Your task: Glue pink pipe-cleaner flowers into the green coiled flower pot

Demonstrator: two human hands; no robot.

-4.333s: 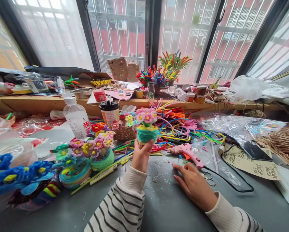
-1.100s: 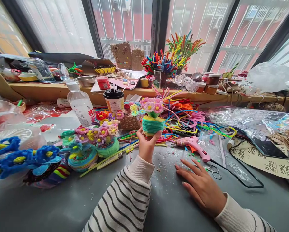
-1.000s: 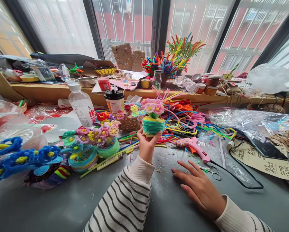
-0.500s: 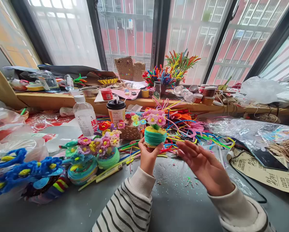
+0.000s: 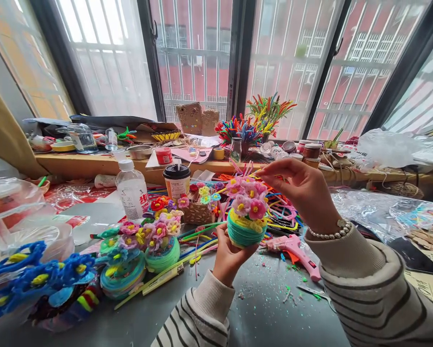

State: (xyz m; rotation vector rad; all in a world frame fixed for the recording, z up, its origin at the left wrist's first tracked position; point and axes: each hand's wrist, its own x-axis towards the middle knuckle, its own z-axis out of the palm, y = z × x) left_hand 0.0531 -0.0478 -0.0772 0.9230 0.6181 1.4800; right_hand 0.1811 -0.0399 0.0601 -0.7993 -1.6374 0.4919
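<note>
My left hand is wrapped round the lower part of a small flower pot wound in turquoise and yellow, holding it upright above the table. Pink fuzzy flowers with yellow centres rise from its top. My right hand, a beaded bracelet at its wrist, is beside the upper right of these flowers. Its thumb and fingertips come together in a pinch; what lies between them is too small to make out. Below that hand, a pink glue gun and scissors lie on the table.
At the left stand similar flower pots and blue fuzzy flowers. A water bottle and a lidded paper cup stand behind them. Loose pipe cleaners and glitter are scattered about. Plastic wrapping lies at right.
My right hand has risen and moved in to the flowers, its looser fingers now pinched. My left hand has brought the pot a little right and lower in view. Glue gun and scissors now show.
</note>
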